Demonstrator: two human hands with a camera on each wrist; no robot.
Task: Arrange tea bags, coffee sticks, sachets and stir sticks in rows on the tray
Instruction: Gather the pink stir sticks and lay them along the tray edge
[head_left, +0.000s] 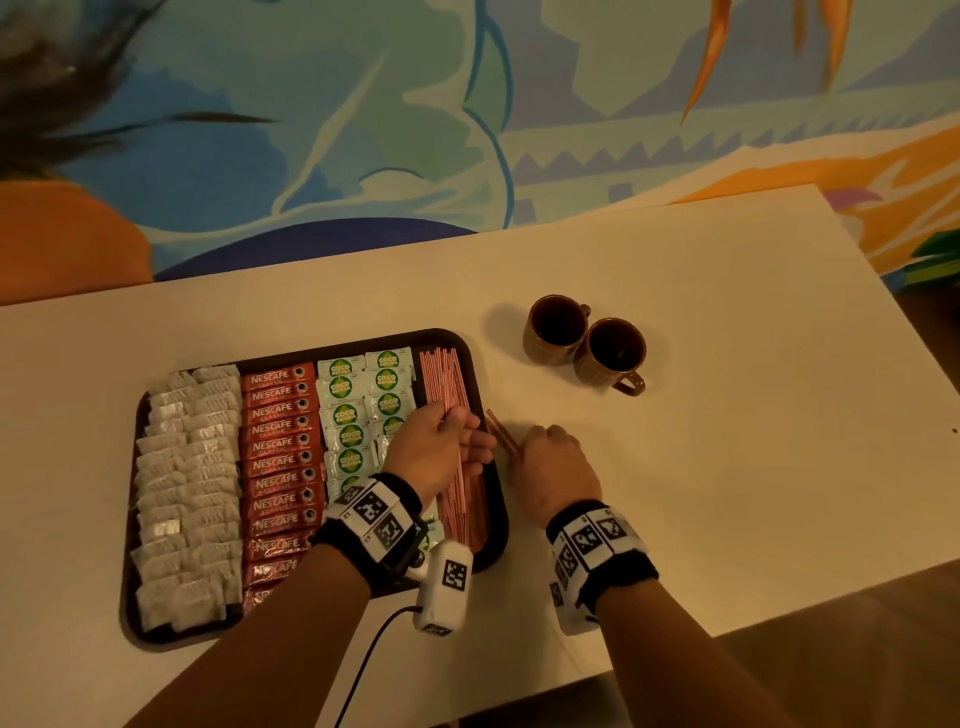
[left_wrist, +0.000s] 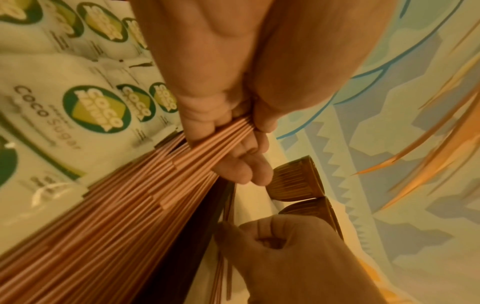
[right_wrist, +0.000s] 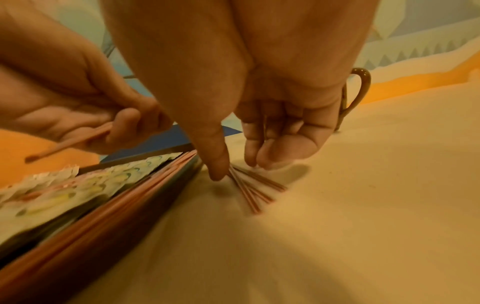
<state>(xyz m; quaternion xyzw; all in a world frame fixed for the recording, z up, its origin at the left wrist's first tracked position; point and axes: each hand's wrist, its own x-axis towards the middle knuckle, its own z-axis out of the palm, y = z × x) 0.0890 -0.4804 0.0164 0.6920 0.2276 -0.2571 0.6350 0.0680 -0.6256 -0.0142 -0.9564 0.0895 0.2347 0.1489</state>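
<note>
Left hand (head_left: 441, 447) over the right edge of tray (head_left: 496, 540), fingers curled round a bundle of stir sticks (left_wrist: 228, 131) above the stick row (head_left: 457, 395). Right hand (head_left: 553, 462) on table (head_left: 727, 467) just beside the tray, thumb and fingertips closing on loose stir sticks (right_wrist: 249, 189) lying there. Hands close together, not touching.

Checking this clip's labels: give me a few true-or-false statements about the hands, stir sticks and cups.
1. The left hand holds stir sticks over the tray. True.
2. The right hand holds a cup. False: it picks at loose sticks on the table.
3. Both cups stand off the tray. True.
4. The coffee sticks lie on the table. False: they lie in a row on the tray.
</note>
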